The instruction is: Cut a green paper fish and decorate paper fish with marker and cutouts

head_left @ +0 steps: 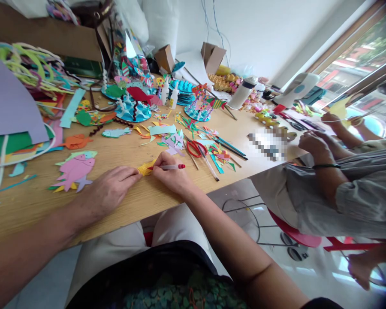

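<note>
Bent over a light wood-grain table (125,149), you work a slim white marker with red ends (172,167) against a small yellow textured piece (144,168) that lies near the table's front edge, between your two hands. Your right hand (170,175) is closed around the marker, its red tip touching the yellow piece. Your left hand (111,185) rests low on the tabletop, fingers side by side and fingertips on the piece's left edge; whether the thumb pinches it from below cannot be told. The two hands are apart, the yellow piece bridging the gap.

To the left of your left hand lies a stack of paper fish topped in pink (79,168), with an orange paper fish (77,141) just beyond it and a light-blue paper fish (116,132) farther over. Past your right hand sit red-handled scissors (197,148), a clear-barreled pen with a black cap (209,165) and colorful paper scraps (221,155). Behind them, two white glue bottles (170,95) stand upright between blue ruffled paper stands (133,109) decorated with fish. At right, another person in grey clothing (363,189) sits at the same table, hands raised near its edge.
</note>
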Available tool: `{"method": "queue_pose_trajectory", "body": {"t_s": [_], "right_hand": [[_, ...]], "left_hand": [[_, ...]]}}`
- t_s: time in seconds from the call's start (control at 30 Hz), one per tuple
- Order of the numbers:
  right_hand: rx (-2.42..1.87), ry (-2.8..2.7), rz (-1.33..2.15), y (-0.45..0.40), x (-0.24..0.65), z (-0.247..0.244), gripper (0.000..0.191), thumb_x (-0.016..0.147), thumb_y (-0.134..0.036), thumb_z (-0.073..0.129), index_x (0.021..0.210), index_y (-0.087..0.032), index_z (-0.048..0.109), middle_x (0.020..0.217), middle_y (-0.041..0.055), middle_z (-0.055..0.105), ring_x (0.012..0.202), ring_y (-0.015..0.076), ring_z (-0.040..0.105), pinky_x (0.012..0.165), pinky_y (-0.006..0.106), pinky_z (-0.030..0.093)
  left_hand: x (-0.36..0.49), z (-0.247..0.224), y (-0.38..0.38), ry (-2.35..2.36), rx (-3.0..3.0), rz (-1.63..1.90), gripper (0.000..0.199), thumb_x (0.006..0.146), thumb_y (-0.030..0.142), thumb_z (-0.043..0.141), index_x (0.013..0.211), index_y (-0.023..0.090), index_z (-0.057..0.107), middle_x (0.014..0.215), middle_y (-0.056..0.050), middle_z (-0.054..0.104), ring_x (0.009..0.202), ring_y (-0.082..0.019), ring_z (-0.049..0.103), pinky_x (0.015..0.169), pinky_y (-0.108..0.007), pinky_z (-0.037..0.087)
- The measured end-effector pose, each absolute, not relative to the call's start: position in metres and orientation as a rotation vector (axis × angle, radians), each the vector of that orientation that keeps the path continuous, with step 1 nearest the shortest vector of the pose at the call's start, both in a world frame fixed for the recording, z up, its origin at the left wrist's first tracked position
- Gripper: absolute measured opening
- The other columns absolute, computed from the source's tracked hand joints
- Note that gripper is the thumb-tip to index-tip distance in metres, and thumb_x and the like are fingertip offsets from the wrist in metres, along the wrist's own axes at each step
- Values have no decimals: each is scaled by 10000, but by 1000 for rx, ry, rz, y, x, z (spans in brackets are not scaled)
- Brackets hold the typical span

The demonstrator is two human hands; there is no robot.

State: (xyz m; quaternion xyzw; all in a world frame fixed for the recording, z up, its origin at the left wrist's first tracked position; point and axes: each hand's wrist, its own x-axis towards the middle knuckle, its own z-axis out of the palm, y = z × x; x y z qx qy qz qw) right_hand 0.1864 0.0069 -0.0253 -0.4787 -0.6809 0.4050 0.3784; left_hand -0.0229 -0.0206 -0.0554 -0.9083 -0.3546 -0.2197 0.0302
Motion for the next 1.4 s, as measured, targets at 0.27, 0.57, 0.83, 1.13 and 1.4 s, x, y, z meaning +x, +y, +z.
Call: {"method": "queue_pose_trajectory", "body": {"t_s": [0.27, 0.57, 0.83, 1.13, 1.4], "right_hand": [[-1233, -1724, 982, 6, 189, -21, 95, 679, -134, 499, 643, -204, 445, 590, -61, 456, 547, 94, 403, 524, 226, 316], [-1236, -1752, 1014, 7, 187, -24, 80, 687, -157, 500, 653, -205, 447, 581, -69, 437, 535, 90, 394, 503, 220, 298], [-1269, -1756, 983, 7, 187, -24, 81, 683, -160, 500, 650, -205, 443, 589, -68, 443, 547, 91, 397, 521, 222, 301], [-1284, -1762, 977, 6, 189, -20, 98, 662, -147, 505, 619, -205, 438, 582, -63, 450, 553, 97, 402, 519, 230, 293], [-1261, -1546, 1055, 6, 192, -11, 84, 643, -133, 494, 602, -197, 457, 579, -57, 469, 590, 103, 430, 558, 227, 334]], "left_hand": [[-22, -52, -21, -1095, -2815, -652, 404, 908, 154, 295, 1179, 169, 594, 1129, -100, 641, 1078, -241, 569, 940, -413, 476], [-22, -50, -21, -1118, -2808, -632, 408, 899, 145, 296, 1149, 178, 617, 1120, -97, 655, 1063, -235, 585, 914, -403, 495], [-23, -54, -21, -1117, -2829, -666, 420, 908, 163, 295, 1200, 209, 592, 1139, -84, 639, 1085, -242, 570, 941, -422, 479], [-23, -53, -21, -1110, -2832, -665, 419, 907, 160, 293, 1192, 200, 597, 1131, -90, 639, 1084, -242, 567, 934, -417, 481], [-23, -50, -20, -1083, -2827, -661, 441, 887, 129, 294, 1210, 226, 579, 1121, -74, 636, 1059, -229, 574, 912, -386, 477]]}}
